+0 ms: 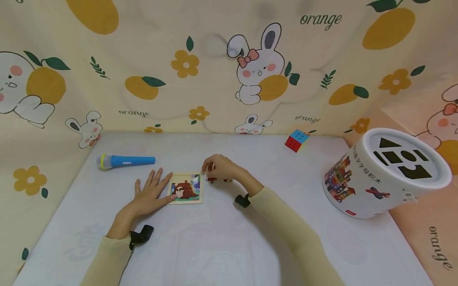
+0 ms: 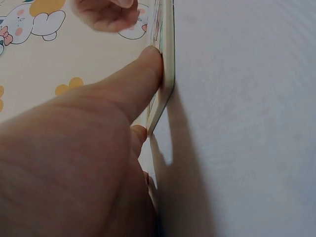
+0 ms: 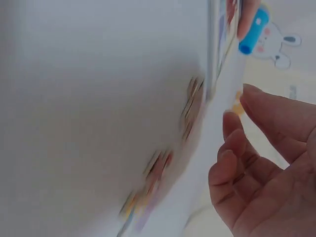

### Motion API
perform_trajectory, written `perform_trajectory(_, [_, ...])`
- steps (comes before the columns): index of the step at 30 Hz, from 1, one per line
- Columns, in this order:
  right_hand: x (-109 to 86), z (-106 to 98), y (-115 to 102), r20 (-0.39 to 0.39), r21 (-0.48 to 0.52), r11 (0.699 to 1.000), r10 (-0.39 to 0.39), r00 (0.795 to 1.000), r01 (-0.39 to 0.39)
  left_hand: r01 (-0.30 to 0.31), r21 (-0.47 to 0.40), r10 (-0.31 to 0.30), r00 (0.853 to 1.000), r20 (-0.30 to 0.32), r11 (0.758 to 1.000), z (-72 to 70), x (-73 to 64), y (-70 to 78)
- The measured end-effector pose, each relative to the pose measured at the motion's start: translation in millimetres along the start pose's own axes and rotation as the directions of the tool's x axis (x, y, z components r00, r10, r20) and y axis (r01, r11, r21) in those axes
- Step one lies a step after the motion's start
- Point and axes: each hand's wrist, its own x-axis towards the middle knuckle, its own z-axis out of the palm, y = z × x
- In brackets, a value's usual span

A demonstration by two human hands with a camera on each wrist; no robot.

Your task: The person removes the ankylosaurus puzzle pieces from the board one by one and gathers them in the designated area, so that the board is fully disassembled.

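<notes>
A small framed picture puzzle [image 1: 185,190] with a reddish-brown animal lies flat on the white table. My left hand [image 1: 152,196] is spread beside its left edge, with the thumb resting on the lower left of the puzzle. In the left wrist view, the left thumb [image 2: 140,79] presses on the frame's edge. Just off the puzzle's upper right corner hovers my right hand [image 1: 222,167], its fingers loosely bent. Nothing shows between its thumb and fingertips in the right wrist view. Loose puzzle pieces [image 3: 159,165], blurred there, lie on the table beneath it and are partly hidden in the head view.
A blue toy microphone [image 1: 130,160] lies left of the puzzle, towards the back. Near the back right edge sits a red and blue puzzle cube [image 1: 296,140]. A large white bucket [image 1: 372,190] with shaped holes in its lid stands at the right. Patterned cloth hangs behind the table.
</notes>
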Motion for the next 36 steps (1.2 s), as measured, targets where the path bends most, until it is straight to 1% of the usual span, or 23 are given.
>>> perform_trajectory(4, [10.5, 10.3, -12.6, 0.054, -0.045, 0.998, -0.039, 0.998, 0.042, 0.009, 0.005, -0.009, 1.000, 0.004, 1.000, -0.4, 0.6, -0.3])
perform_trajectory(8, [18.3, 18.5, -17.7, 0.079, -0.106, 0.991, -0.068, 0.995, 0.076, 0.008, 0.010, -0.008, 1.000, 0.008, 1.000, -0.5, 0.7, -0.5])
perform_trajectory(12, [23.1, 24.1, -20.0, 0.082, -0.132, 0.988, -0.067, 0.994, 0.078, 0.005, 0.008, -0.005, 1.000, 0.007, 1.000, -0.6, 0.3, -0.8])
perform_trajectory(18, [26.3, 30.4, -21.9, 0.089, -0.143, 0.987, -0.059, 0.994, 0.071, 0.007, 0.001, -0.007, 1.000, 0.010, 1.000, -0.5, 0.7, -0.7])
perform_trajectory(23, [27.3, 33.0, -21.4, 0.061, -0.158, 0.987, -0.034, 0.998, 0.043, 0.004, 0.002, -0.004, 1.000, 0.008, 1.000, -0.5, 1.0, -1.0])
perform_trajectory(28, [27.6, 33.5, -21.6, 0.012, -0.203, 0.979, -0.028, 1.000, 0.030, 0.002, 0.004, -0.002, 1.000, 0.002, 1.000, 0.6, 1.2, -2.7])
perform_trajectory(32, [31.4, 34.3, -21.7, -0.036, -0.220, 0.975, -0.028, 0.999, 0.019, 0.003, 0.007, -0.003, 1.000, -0.002, 1.000, 0.6, 0.9, -2.9])
perform_trajectory(36, [36.6, 37.0, -20.4, -0.056, -0.228, 0.974, -0.021, 0.998, 0.008, 0.006, 0.008, -0.006, 1.000, 0.001, 1.000, 0.8, 1.5, -3.2])
